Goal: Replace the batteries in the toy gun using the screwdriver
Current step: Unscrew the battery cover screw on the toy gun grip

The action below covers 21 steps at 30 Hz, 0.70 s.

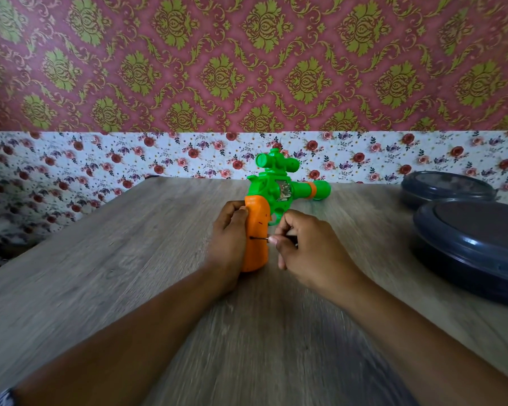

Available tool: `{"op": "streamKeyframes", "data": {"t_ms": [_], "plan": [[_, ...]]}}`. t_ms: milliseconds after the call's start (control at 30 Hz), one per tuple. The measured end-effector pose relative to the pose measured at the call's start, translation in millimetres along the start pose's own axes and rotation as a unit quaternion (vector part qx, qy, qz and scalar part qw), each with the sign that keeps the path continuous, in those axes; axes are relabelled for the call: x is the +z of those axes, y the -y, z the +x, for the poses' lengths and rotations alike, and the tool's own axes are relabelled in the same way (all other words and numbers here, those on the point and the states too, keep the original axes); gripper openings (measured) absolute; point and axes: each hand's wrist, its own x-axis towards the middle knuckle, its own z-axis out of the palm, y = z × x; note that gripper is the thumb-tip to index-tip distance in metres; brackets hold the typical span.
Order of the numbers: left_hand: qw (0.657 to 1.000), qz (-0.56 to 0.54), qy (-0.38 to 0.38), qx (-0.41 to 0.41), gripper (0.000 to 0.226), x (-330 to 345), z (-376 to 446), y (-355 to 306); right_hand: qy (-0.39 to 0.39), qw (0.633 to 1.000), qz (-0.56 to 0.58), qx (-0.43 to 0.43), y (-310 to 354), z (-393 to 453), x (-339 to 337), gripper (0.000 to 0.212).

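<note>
- Toy gun (pixel 276 194): a green body with an orange grip, stood on the butt of that grip near the middle of the wooden table (pixel 100 273). Its barrel points toward 3 o'clock and carries an orange band; a green scope sits on top, at 12 o'clock from the grip.
- Left hand (pixel 228 241): at 9 o'clock of the orange grip, fingers curled closed around the grip's back edge, thumb tip pressed on the upper part of the grip. It has firm hold of the gun and keeps it upright.
- Right hand (pixel 308 250): at 3 o'clock of the grip, fingers bunched tight around the dark handle of the screwdriver (pixel 261 238). The handle is mostly hidden inside the fist.
- The screwdriver's thin shaft runs level toward 9 o'clock, and its tip touches the side of the orange grip at about mid-height. Whether the tip sits in a screw head is too small to tell.
- Two dark round lidded containers (pixel 475 247) stand at 3 o'clock of the gun, well apart from it, one behind the other near the table's right edge.
- Behind the table, at 12 o'clock, a floral-print band runs below red-and-gold patterned wallpaper (pixel 247 63).
</note>
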Motion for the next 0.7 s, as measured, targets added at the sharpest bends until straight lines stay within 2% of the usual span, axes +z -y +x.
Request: {"op": "streamKeyframes", "data": {"t_ms": [267, 400, 500, 633, 700], "plan": [[1.0, -0.012, 0.009, 0.0, 0.024, -1.6, -1.1, -0.5, -0.037, 0.991, -0.067, -0.107, 2.6, -4.6, -2.2, 0.01], [1.0, -0.027, 0.011, -0.002, 0.022, -1.3, -1.3, -1.1, -0.033, 0.993, -0.049, -0.104, 2.8, -6.2, -4.1, 0.01], [1.0, -0.017, 0.012, 0.016, 0.021, -1.6, -2.2, -1.8, -0.032, 0.995, -0.039, -0.086, 6.5, -5.8, -1.4, 0.017], [1.0, -0.023, 0.007, 0.002, 0.02, -1.1, -3.4, -2.2, -0.031, 0.99, -0.136, -0.031, 7.2, -4.9, -4.6, 0.038], [1.0, -0.005, 0.0, 0.005, 0.02, -1.0, -2.3, -1.7, -0.005, 0.994, -0.104, -0.02, 6.6, -3.8, -4.6, 0.043]]}}
